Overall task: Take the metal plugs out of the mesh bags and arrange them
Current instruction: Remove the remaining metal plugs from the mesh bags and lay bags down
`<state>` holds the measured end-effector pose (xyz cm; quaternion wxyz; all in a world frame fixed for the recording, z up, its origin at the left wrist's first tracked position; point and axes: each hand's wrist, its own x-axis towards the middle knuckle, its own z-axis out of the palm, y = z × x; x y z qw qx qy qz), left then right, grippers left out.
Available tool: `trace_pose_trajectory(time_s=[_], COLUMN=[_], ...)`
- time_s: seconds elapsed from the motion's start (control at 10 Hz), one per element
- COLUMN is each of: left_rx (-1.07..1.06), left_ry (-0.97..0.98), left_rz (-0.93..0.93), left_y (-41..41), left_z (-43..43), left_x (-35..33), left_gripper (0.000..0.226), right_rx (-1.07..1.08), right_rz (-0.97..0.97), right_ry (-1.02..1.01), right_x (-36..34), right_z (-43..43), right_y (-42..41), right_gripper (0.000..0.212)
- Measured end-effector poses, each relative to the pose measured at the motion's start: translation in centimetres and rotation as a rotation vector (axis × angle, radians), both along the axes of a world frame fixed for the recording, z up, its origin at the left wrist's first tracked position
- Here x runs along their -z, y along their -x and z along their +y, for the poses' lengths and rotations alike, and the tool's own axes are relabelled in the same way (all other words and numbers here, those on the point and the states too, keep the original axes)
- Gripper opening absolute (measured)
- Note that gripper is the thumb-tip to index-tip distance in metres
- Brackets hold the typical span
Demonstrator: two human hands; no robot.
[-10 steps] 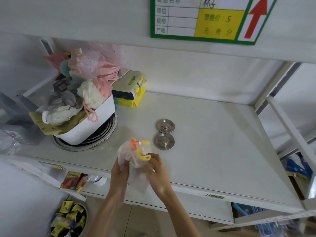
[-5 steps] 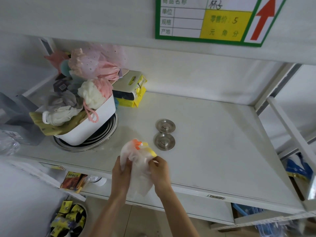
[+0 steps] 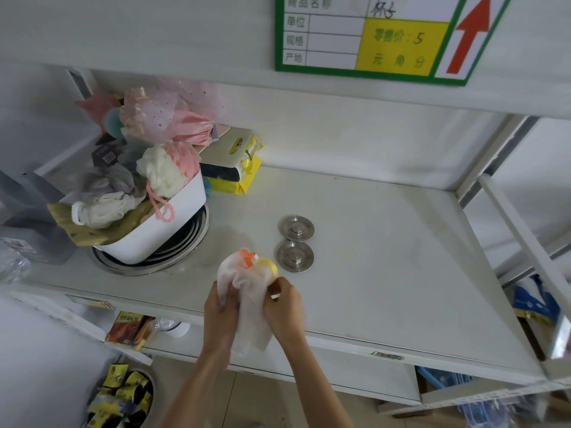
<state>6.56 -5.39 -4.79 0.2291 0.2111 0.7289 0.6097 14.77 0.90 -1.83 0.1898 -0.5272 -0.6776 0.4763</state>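
Two round metal plugs lie on the white shelf (image 3: pixel 386 273), one plug (image 3: pixel 296 228) behind the other plug (image 3: pixel 294 256), almost touching. Just in front of them both my hands hold a white mesh bag (image 3: pixel 247 288) with an orange and yellow tie at its top. My left hand (image 3: pixel 221 307) grips the bag's left side. My right hand (image 3: pixel 285 304) pinches its right edge near the yellow tie. What is inside the bag is hidden by the mesh.
A white tub (image 3: pixel 154 230) heaped with bath sponges and cloths sits on stacked metal rings (image 3: pixel 185 251) at the left. Yellow packets (image 3: pixel 234 168) lie behind it. A price label (image 3: pixel 370 35) hangs on the shelf above. Goods fill the lower shelves.
My hands shifted their grip on the mesh bag, and the right hand moved up towards the yellow tie. The two plugs stayed put.
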Motion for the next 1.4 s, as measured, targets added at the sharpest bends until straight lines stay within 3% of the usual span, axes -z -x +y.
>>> trace_pose_trajectory(time_s=[0.1, 0.3, 0.5, 0.6, 0.9, 1.1, 1.4], left_rx=[-0.050, -0.237, -0.248, -0.230, -0.226, -0.233, -0.215], left_ry=[0.036, 0.088, 0.263, 0.318, 0.315, 0.304, 0.151], left_rz=[-0.036, -0.097, 0.047, 0.068, 0.082, 0.054, -0.060], left_y=[-0.4, -0.9, 0.4, 0.4, 0.3, 1.2, 1.5], left_z=[0.7, 1.9, 2.5, 2.5, 3.5, 4.1, 2.9], left_x=[1.2, 1.4, 2.6, 3.2, 2.8, 2.3, 1.3], left_gripper=[0.009, 0.023, 0.008, 0.013, 0.018, 0.020, 0.029], right_rx=[-0.006, -0.088, -0.109, -0.123, -0.186, -0.196, -0.185], right_rz=[-0.002, -0.130, -0.337, -0.367, -0.400, -0.303, -0.534], right_ry=[-0.063, -0.110, -0.144, -0.074, 0.015, 0.167, -0.073], right_x=[0.2, 0.0, 0.4, 0.7, 1.0, 1.1, 1.2], right_z=[-0.4, 0.3, 2.0, 2.9, 3.7, 5.2, 6.2], right_y=[0.4, 1.0, 0.4, -0.2, -0.9, -1.7, -1.9], right_gripper=[0.013, 0.017, 0.028, 0.030, 0.029, 0.026, 0.034])
